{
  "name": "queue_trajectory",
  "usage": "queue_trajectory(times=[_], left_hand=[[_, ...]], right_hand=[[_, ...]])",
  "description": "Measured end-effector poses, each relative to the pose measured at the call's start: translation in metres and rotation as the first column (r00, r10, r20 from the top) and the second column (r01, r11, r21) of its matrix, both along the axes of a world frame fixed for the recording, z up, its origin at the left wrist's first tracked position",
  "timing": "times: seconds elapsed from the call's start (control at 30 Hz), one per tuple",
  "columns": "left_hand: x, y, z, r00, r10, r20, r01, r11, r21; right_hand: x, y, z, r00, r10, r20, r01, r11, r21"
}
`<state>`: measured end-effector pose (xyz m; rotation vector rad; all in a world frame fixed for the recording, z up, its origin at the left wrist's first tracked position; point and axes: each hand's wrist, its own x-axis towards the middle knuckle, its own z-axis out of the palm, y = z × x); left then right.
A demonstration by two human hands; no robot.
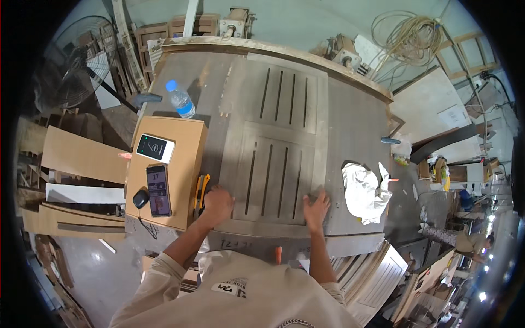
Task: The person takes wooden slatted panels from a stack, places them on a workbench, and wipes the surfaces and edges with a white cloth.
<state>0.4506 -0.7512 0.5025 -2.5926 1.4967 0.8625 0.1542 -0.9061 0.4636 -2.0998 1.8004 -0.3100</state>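
A grey-brown wooden door panel (284, 139) with two groups of long dark slots lies flat on the workbench. My left hand (217, 204) is at its near left edge, fingers curled in on that edge, fingertips partly hidden. On the near right edge rests my right hand (316, 209), with thumb and fingers apart and nothing in them. A yellow-and-black utility knife (201, 192) is just left of my left hand, beside a cardboard box (188, 153). To the right of my right hand lies a crumpled white cloth (363, 194).
On the box are a white-cased phone (155, 148), a dark phone (158, 188) and a black earbud case (140, 198). A water bottle (181, 99) lies behind it. Clamps (235, 24) sit beyond the workbench (358, 120). A fan (82, 63) stands left; boards (82, 153) are stacked around.
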Motion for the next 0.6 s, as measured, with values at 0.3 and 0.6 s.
queue_trajectory(times=[0.3,0.6], left_hand=[[0.113,-0.22,-0.046,0.938,0.258,0.232,-0.074,0.801,-0.594],[0.116,-0.261,-0.084,0.865,0.412,0.286,-0.193,0.801,-0.567]], right_hand=[[0.056,-0.185,-0.02,0.952,0.303,0.041,-0.288,0.935,-0.209],[0.105,-0.263,-0.062,0.954,0.177,-0.24,-0.263,0.881,-0.394]])
